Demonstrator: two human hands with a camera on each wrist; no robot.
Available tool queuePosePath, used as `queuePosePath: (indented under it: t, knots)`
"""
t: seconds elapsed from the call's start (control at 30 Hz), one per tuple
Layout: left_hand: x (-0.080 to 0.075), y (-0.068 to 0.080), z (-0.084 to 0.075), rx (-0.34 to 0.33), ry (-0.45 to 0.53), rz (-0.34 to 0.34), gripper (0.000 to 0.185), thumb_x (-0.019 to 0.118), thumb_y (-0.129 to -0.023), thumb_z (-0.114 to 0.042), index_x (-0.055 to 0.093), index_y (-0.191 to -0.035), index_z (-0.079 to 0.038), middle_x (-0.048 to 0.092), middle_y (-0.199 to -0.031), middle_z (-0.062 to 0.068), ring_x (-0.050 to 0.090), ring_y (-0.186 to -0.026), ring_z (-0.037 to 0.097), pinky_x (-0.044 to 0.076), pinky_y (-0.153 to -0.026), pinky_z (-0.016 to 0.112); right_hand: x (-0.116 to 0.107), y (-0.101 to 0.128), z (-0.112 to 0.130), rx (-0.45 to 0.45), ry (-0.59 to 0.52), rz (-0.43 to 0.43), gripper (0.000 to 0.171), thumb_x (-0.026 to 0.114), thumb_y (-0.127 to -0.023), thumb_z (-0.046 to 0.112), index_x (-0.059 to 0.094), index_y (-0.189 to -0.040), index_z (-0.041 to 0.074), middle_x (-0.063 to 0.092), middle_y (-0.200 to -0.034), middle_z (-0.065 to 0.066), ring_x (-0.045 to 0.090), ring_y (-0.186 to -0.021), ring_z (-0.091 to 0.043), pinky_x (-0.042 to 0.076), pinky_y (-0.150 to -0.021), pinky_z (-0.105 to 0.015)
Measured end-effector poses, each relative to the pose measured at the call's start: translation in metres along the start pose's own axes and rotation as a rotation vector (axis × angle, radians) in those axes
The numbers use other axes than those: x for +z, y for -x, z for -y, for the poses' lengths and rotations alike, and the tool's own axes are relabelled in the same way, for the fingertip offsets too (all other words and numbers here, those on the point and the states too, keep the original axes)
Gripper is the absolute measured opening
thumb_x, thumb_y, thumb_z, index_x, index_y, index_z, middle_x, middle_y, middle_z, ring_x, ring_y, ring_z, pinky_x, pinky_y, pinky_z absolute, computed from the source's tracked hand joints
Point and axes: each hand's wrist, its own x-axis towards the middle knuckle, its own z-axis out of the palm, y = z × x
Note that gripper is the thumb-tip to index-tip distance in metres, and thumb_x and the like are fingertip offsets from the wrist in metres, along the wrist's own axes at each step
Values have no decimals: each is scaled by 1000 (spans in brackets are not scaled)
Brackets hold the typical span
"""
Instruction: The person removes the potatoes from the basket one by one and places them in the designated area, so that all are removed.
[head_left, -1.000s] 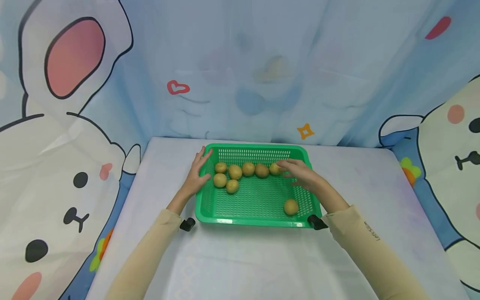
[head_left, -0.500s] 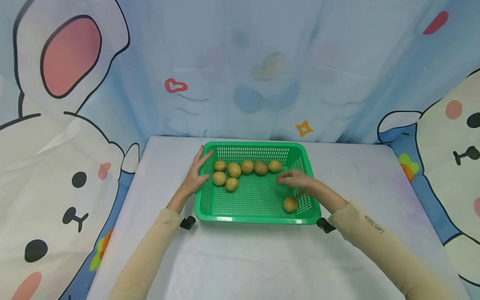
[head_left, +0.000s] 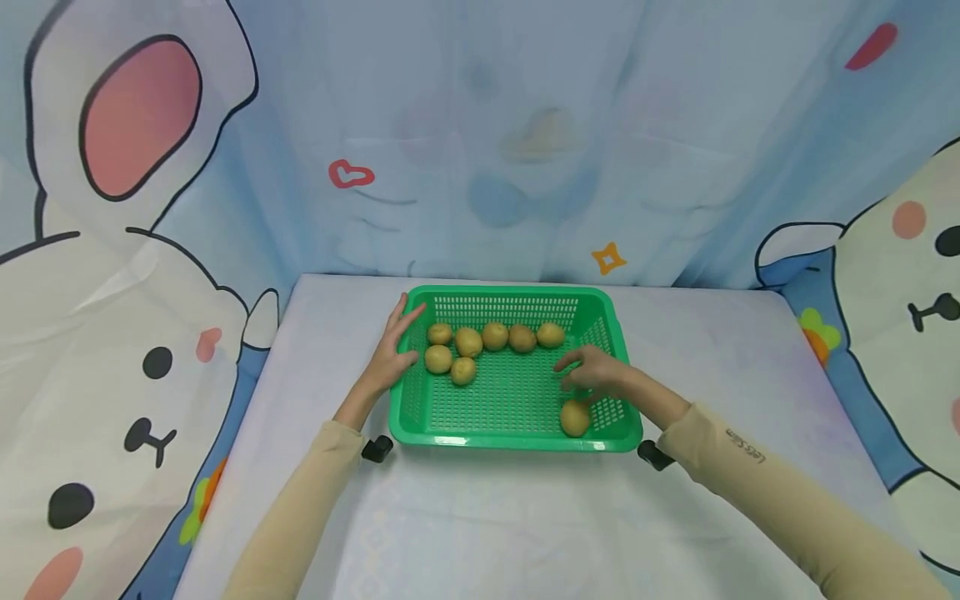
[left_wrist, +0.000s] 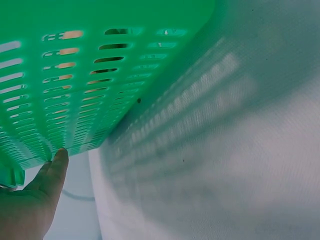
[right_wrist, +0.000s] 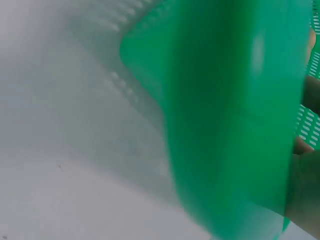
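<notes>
A green slotted basket (head_left: pixel 510 442) stands on the white table (head_left: pixel 487 517). Several small yellow-brown potatoes (head_left: pixel 495 336) lie along its far side. A lone potato (head_left: pixel 575 418) lies near the front right corner. My right hand (head_left: pixel 588 373) is inside the basket, its loosely curved fingers just above this potato and touching its top. My left hand (head_left: pixel 393 350) rests with straight fingers against the basket's left wall. The left wrist view shows the basket wall (left_wrist: pixel 75 75) with my thumb (left_wrist: pixel 50 175) beside it. In the right wrist view there is only the blurred basket rim (right_wrist: pixel 225 125).
A cartoon-printed blue and white cloth (head_left: pixel 525 150) hangs behind and to both sides of the table. Two small black clips (head_left: pixel 377 448) sit at the basket's front corners. Bare tabletop lies in front of the basket.
My right hand drew back from the far row of potatoes toward the front right and came down over the lone potato, which shifted slightly nearer. The left hand stayed put.
</notes>
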Motion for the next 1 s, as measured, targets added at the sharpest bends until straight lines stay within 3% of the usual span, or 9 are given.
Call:
queuePosePath:
  t: [0.17, 0.3, 0.67, 1.0]
  knots:
    - [0, 1, -2, 3, 6, -7, 79, 47, -72, 12, 34, -149, 6, -2, -163, 24, -4, -150, 39, 8, -112, 66, 5, 0, -5, 10, -6, 39, 51, 66, -83, -1, 53, -131, -12, 65, -106, -25, 65, -101, -37, 56, -76, -51]
    - [1, 1, -2, 1, 3, -4, 78, 47, -72, 13, 34, -149, 6, -2, -163, 22, -4, -150, 38, 8, -112, 65, 11, 2, -9, -6, -7, 84, 49, 69, -83, 0, 56, -129, -11, 68, -101, -20, 66, -96, -32, 57, -73, -49]
    - [1, 3, -3, -6, 5, -8, 79, 46, -72, 14, 34, -149, 7, -2, -163, 22, -4, -150, 38, 9, -113, 64, 19, 3, -15, -50, -40, 130, 42, 70, -84, -1, 60, -124, -9, 71, -102, -15, 67, -96, -28, 57, -70, -47]
    - [1, 3, -3, -20, 11, -8, 79, 46, -72, 16, 34, -149, 6, -2, -163, 22, -4, -150, 37, 10, -113, 63, -19, 11, -4, -172, -220, 120, 53, 61, -95, 6, 43, -142, -9, 62, -125, -24, 64, -105, -27, 53, -85, -55]
